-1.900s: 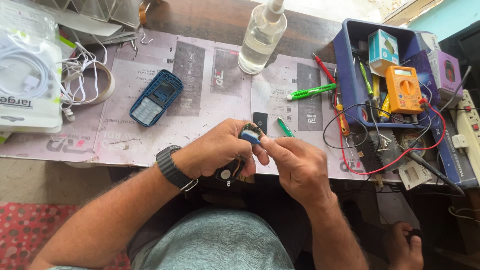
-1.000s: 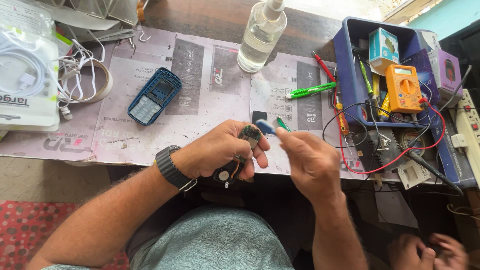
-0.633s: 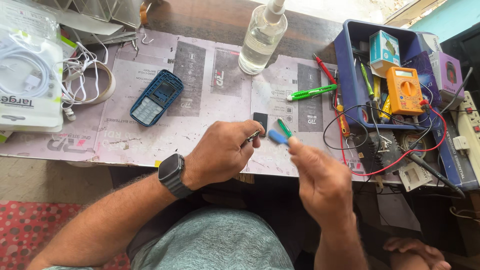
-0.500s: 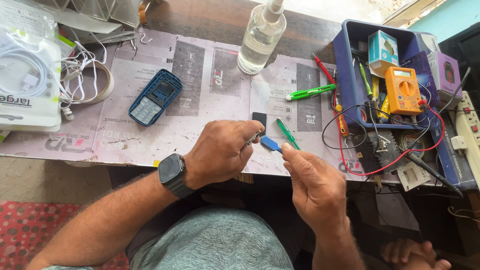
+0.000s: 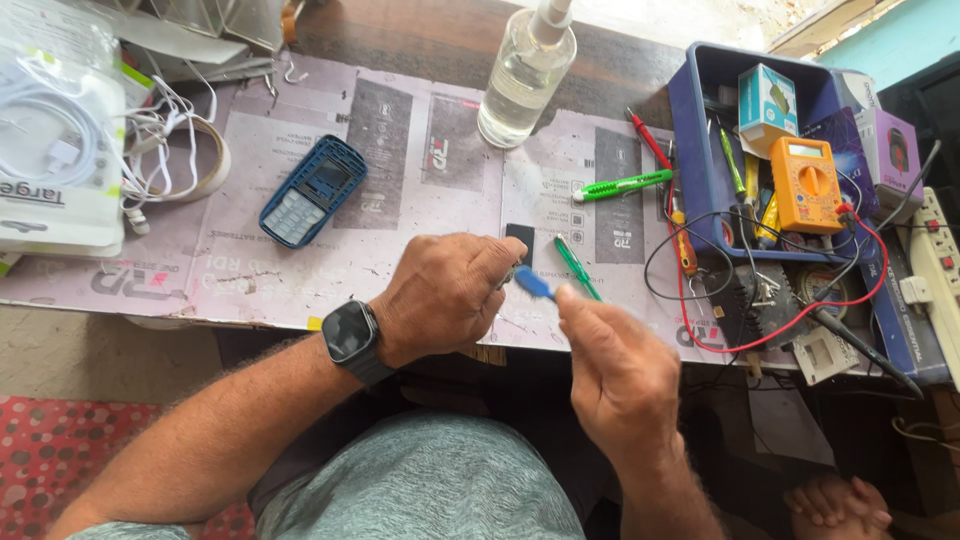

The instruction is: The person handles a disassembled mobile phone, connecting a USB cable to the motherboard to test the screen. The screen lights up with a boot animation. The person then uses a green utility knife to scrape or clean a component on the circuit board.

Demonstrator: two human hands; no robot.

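My left hand point(image 5: 445, 295), with a dark smartwatch point(image 5: 350, 335) on its wrist, is closed around a small dark part that its fingers mostly hide. My right hand point(image 5: 620, 365) pinches a small blue pick-like tool point(image 5: 533, 284) whose tip touches the left hand's fingertips. Both hands hover over the near edge of the printed paper mat point(image 5: 400, 180). A blue keypad phone point(image 5: 312, 190) lies on the mat to the left. A small black chip point(image 5: 519, 238) and a green screwdriver point(image 5: 578, 267) lie just beyond the hands.
A clear spray bottle point(image 5: 524, 72) stands at the back. A green-handled tool point(image 5: 622, 185) lies right of it. A blue tray point(image 5: 700, 150) holds an orange multimeter point(image 5: 812, 184), small boxes and screwdrivers, with red and black leads point(image 5: 800, 320). White cables point(image 5: 60, 150) and tape lie left.
My left hand turned palm-down, hiding the small part it showed earlier. My right hand drew the blue tool away to the right, then brought it back against the left fingertips.
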